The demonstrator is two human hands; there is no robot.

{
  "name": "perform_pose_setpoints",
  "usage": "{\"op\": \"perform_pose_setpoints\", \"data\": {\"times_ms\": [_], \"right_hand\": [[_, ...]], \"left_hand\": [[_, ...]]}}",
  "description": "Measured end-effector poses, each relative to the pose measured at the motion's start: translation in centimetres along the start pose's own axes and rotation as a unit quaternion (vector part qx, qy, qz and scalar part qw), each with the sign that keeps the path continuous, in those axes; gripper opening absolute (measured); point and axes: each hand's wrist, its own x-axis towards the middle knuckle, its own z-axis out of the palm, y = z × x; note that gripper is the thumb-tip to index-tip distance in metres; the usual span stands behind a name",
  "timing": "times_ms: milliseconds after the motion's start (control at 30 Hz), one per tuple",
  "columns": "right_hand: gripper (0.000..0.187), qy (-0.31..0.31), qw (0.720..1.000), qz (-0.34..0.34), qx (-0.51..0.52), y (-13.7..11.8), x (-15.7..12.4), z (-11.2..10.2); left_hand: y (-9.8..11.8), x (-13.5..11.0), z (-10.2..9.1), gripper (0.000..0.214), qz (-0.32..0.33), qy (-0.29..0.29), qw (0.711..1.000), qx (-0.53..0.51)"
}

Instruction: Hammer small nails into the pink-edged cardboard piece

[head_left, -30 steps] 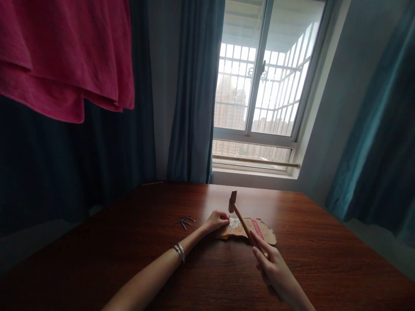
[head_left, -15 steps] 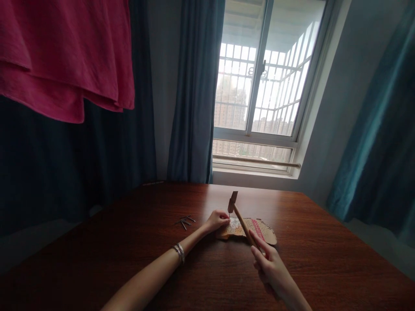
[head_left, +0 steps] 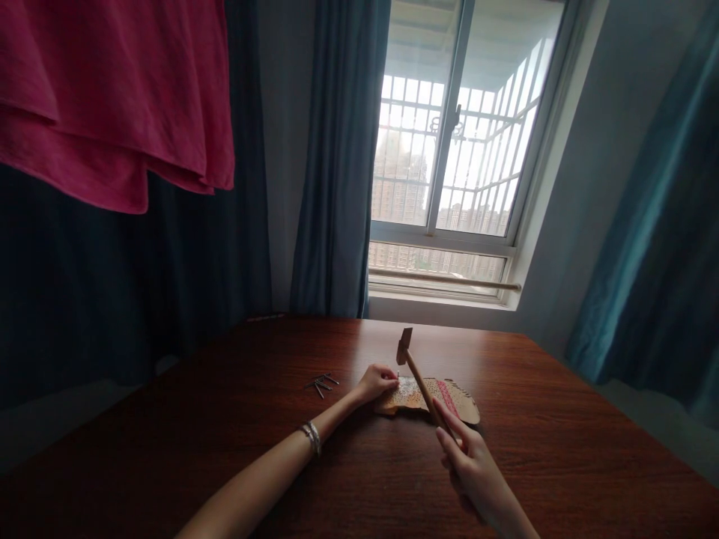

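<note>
My right hand (head_left: pixel 467 460) is wrapped round the wooden handle of a hammer (head_left: pixel 416 368), whose head is raised just above a nail (head_left: pixel 398 373). The fingers of my left hand (head_left: pixel 379 382) pinch that thin upright nail at the left part of a flat board (head_left: pixel 430 397). Many small holes or dots, a whitish patch and a red band mark the board's tan surface. Several loose nails (head_left: pixel 322 384) lie in a small heap left of my left hand.
The board rests on a brown wooden table (head_left: pixel 314 479). Behind the table is a window (head_left: pixel 443 150) with blue curtains (head_left: pixel 340 165) beside it. A pink cloth (head_left: pixel 112 97) hangs at the upper left.
The hammer head has risen slightly away from the nail, leaving a small gap. My left hand stays in place at the nail.
</note>
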Motion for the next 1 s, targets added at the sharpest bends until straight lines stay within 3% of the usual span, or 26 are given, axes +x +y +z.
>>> {"op": "perform_pose_setpoints", "data": {"times_ms": [467,1000], "right_hand": [[0.071,-0.031,0.998,0.014,-0.048,-0.9,0.5,-0.5],[0.065,-0.032,0.998,0.022,-0.043,-0.1,0.2,-0.8]], "left_hand": [[0.5,-0.1,0.0,0.023,-0.01,-0.002,1.0,-0.007],[1.1,-0.3,-0.3,0.024,-0.031,-0.017,0.999,-0.014]]}}
